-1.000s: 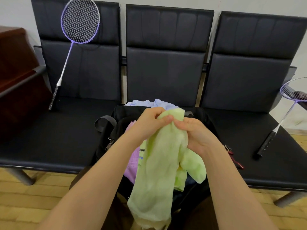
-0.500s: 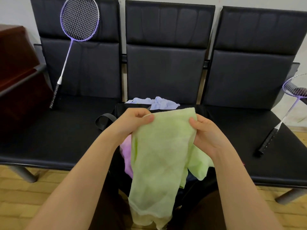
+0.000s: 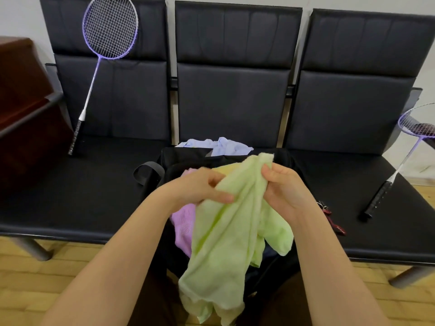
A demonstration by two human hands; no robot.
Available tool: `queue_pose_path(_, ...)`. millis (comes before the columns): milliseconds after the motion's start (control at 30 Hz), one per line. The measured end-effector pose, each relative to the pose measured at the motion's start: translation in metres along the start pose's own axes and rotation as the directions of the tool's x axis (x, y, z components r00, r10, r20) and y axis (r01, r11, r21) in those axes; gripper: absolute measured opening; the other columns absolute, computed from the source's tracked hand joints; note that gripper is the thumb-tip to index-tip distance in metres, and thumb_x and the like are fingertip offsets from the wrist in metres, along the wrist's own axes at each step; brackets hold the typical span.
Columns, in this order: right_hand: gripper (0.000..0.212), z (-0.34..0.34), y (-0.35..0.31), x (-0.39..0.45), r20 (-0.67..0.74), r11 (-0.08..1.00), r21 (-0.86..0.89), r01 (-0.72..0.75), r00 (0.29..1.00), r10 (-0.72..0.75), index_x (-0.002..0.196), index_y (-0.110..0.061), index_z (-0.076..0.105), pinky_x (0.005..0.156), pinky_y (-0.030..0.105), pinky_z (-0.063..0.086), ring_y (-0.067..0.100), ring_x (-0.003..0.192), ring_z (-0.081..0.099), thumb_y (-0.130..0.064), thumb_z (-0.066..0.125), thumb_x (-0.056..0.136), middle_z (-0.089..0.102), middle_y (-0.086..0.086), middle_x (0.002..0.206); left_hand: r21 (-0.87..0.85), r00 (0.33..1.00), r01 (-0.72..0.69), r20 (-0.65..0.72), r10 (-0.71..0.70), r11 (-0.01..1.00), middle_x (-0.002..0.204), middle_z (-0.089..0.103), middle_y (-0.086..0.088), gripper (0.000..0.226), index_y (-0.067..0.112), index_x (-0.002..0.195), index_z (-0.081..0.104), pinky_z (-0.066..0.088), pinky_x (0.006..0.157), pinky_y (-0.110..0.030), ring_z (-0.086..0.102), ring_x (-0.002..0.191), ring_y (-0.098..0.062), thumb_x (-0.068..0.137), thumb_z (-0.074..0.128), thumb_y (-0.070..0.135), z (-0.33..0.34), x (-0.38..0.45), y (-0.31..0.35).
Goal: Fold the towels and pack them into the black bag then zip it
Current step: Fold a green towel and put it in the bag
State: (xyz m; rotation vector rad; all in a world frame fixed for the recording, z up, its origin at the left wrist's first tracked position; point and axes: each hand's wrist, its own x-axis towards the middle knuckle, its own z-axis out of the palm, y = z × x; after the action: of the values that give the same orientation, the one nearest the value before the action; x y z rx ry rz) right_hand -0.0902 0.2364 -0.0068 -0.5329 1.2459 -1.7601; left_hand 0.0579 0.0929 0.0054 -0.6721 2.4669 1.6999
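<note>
Two hands on one green towel (image 3: pixel 226 231), held up over the black bag (image 3: pixel 188 156). Left hand (image 3: pixel 200 187) grips the towel's left side, fingers curled into the cloth, thumb across the front. Right hand (image 3: pixel 282 184) pinches the bunched top edge, fingers folded round it. Towel hangs crumpled, lower end dropping below the bag's front edge.

Bag sits on the middle seat of the bench (image 3: pixel 70 196), mouth open. Pink towel (image 3: pixel 184 222) in the bag, partly behind the green one. Pale blue towel (image 3: pixel 221 147) lies just behind the bag, touching its rear edge. Bag strap (image 3: pixel 147 171) loops out at the bag's left side.

Left of the bag: purple racket (image 3: pixel 106 43) leaning upright against the seat back, handle down on the seat. Right of the bag: second purple racket (image 3: pixel 397 170), grip resting on the seat, head past the bench end. Small red item (image 3: pixel 332 220) lies just right of the bag; too small to identify.
</note>
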Motion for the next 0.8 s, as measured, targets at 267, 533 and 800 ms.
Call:
queue_pose_path(267,0.053,-0.018,0.003,-0.004,0.007,0.999,-0.052,-0.011,1.000,0.011,0.120,0.009,0.061,0.105,0.052,0.043,0.046,0.119,0.056,-0.021,0.070,0.077,0.060,0.029,0.125,-0.123,0.968,-0.059,-0.249,0.027,0.991,0.074,0.059,0.000,0.023,0.013,0.073,0.066,0.044,0.072,-0.027,0.052,0.072,-0.010,0.095,0.058,0.013,-0.024,-0.012,-0.020)
queue_pose_path(533,0.032,0.015,0.008,-0.004,0.079,0.996,-0.093,-0.013,0.997,0.021,0.109,0.011,0.065,0.102,0.052,0.044,0.043,0.110,0.060,-0.010,0.064,0.085,0.063,0.030,0.118,-0.055,0.931,-0.173,-0.334,0.146,0.983,0.078,0.057,-0.001,0.020,0.020,0.072,0.065,0.038,0.076,-0.026,0.049,0.075,-0.009,0.091,0.061,0.015,0.005,0.010,0.029)
queue_pose_path(800,0.023,0.031,0.022,-0.009,-0.100,0.989,0.149,0.001,0.995,0.014,0.110,0.013,0.060,0.084,0.042,0.057,0.035,0.095,0.066,0.001,0.048,0.095,0.066,0.025,0.106,-0.288,0.932,-0.099,-0.363,-0.013,0.953,0.083,0.065,-0.002,0.012,0.011,0.088,0.064,0.049,0.065,-0.023,0.061,0.075,-0.013,0.087,0.068,0.022,0.030,0.006,0.004)
